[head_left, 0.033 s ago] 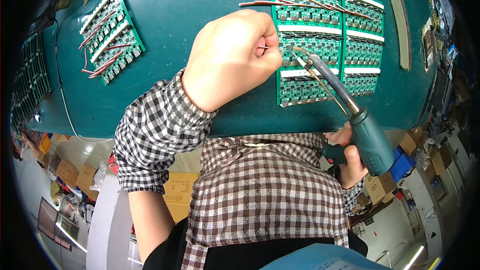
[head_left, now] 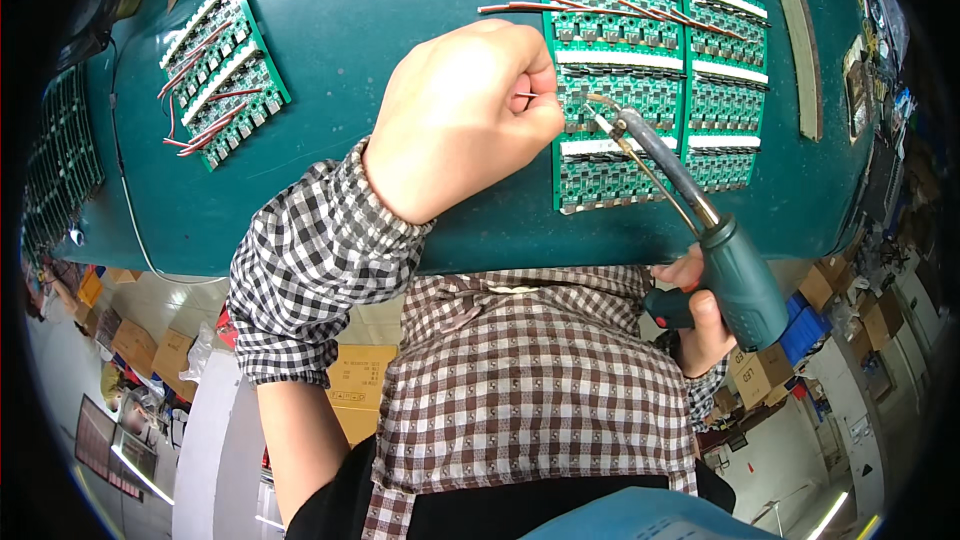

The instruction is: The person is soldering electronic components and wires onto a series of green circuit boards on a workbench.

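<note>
The left hand (head_left: 462,118) is curled into a tight fist over the teal desk (head_left: 380,30), pinching a thin wire (head_left: 533,95) at the edge of the large green panel of circuit boards (head_left: 655,90). The right hand (head_left: 700,312) — low, at the desk's near edge — is wrapped around a teal-handled soldering iron (head_left: 735,275), its metal tip resting on that panel. A smaller green board panel with red wires (head_left: 222,70) lies well apart to the left.

We are finding open teal mat (head_left: 400,20) left of our left hand (head_left: 460,120), circuit boards (head_left: 650,80) and soldering iron (head_left: 690,210) crowding its right.
</note>
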Demonstrator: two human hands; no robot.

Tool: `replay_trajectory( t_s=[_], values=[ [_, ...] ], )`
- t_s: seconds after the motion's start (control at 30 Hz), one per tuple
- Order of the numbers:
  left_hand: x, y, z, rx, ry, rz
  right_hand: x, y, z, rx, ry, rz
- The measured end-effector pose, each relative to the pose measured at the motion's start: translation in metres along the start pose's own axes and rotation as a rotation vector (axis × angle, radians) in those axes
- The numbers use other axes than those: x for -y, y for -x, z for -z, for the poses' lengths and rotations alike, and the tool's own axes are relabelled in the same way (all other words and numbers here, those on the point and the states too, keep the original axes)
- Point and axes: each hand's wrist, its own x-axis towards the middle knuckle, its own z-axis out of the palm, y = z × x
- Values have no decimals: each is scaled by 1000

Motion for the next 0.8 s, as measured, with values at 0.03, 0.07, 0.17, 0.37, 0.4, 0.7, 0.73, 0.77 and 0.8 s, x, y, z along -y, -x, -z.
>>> replay_trajectory(
  t_s=[0.03, 0.07, 0.17, 0.37, 0.4, 0.7, 0.73, 0.77, 0.8],
  values=[
    [0, 0, 0, -1, -3, -1, 0, -1, -1, 0, -2, 2],
    [0, 0, 1, 11, -11, 9, 2, -2, -3, -7, -29, -10],
    [0, 1, 2, 31, -37, 17, 6, -2, -7, -28, -57, -27],
    [-4, 8, 1, -3, -87, 3, 2, -3, -4, 42, -87, -28],
    [-4, 9, 0, -24, -80, 4, 1, -2, -3, 56, -98, -27],
    [-3, 9, -2, -48, -73, -1, -2, -1, -1, 66, -101, -18],
    [-3, 9, -2, -49, -73, 0, -2, 0, -1, 67, -102, -18],
    [-3, 9, -2, -49, -69, -3, -3, 0, -1, 63, -88, -9],
    [-3, 9, -2, -49, -65, -6, -3, 0, -1, 59, -74, 0]
  ],
)
